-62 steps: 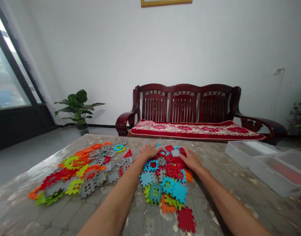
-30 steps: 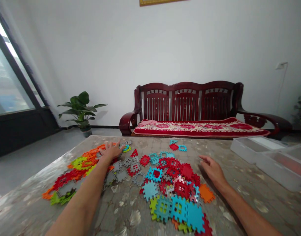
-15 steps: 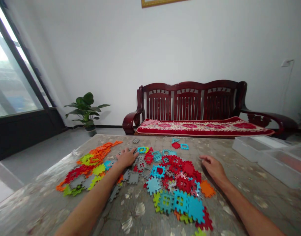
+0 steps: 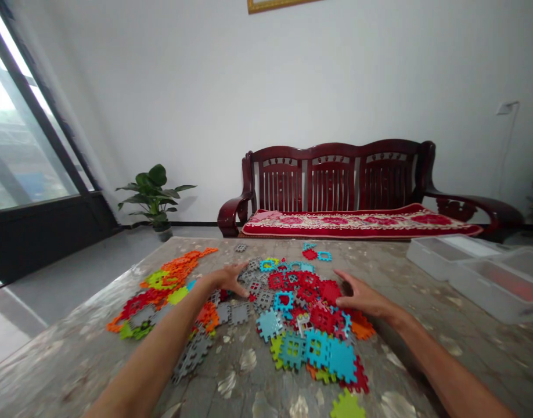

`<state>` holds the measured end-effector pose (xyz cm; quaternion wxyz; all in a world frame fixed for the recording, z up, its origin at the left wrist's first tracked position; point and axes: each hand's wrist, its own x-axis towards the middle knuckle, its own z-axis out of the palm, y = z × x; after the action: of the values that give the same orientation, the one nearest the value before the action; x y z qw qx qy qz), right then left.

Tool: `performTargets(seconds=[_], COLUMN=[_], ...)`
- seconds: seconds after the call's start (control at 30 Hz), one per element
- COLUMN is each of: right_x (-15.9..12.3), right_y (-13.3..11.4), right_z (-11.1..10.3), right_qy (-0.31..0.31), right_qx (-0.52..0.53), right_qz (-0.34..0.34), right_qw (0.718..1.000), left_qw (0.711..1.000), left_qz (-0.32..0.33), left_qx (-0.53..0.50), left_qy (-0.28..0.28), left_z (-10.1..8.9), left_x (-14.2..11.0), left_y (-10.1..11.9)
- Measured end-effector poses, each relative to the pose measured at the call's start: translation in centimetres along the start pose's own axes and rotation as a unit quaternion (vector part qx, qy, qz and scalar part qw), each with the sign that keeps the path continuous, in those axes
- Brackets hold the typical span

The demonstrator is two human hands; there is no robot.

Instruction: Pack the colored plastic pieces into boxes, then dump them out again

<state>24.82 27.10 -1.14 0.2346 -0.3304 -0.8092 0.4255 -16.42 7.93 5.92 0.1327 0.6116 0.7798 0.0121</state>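
Flat plastic interlocking tiles with notched edges lie in loose heaps on the table. My left hand point(image 4: 230, 281) rests against the left side of the middle heap, thumb and fingers apart, beside several grey tiles point(image 4: 254, 287). At the heap's right side, my right hand point(image 4: 366, 297) has its thumb and fingers spread by a red tile point(image 4: 330, 291). An orange tile point(image 4: 361, 325) lies just below that hand. Toward me are a light blue tile point(image 4: 270, 324), a bright blue tile point(image 4: 342, 359) and a lime tile point(image 4: 347, 405). My left forearm hides some tiles.
A long row of orange tiles point(image 4: 182, 268) with red, lime and grey ones spreads at the left. Clear plastic boxes point(image 4: 479, 290) stand at the right of the table. Beyond are a wooden bench point(image 4: 331, 191) and a potted plant point(image 4: 155, 197).
My left hand has moved right, and grey tiles and a blue frame tile have shifted right with it. My right hand has come left to the red tiles, its fingers wider apart.
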Motion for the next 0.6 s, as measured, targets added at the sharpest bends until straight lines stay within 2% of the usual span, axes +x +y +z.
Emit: performTargets(seconds=[0.07,0.17,0.37,0.6], right_x=[-0.3,-0.6,-0.3,-0.1], right_y=[-0.9,-2.1,-3.3,-4.3], right_z=[0.3,1.0,2.6,4.7], right_qy=[-0.048,-0.059,-0.034,0.052], right_qx=[-0.04,-0.099,-0.096,-0.065], right_qz=[-0.009,-0.018,-0.036,-0.053], right_qw=[0.998,0.993,0.994,0.995], left_qw=[1.0,0.998,0.989,0.96], left_qz=[0.002,0.02,0.028,0.002], left_qx=[-0.013,-0.045,-0.146,-0.281], left_qy=[-0.023,-0.026,0.003,0.02], left_z=[0.4,1.1,2.2,3.9], left_x=[0.4,0.5,0.5,1.2], left_y=[0.6,1.9,3.9,7.5])
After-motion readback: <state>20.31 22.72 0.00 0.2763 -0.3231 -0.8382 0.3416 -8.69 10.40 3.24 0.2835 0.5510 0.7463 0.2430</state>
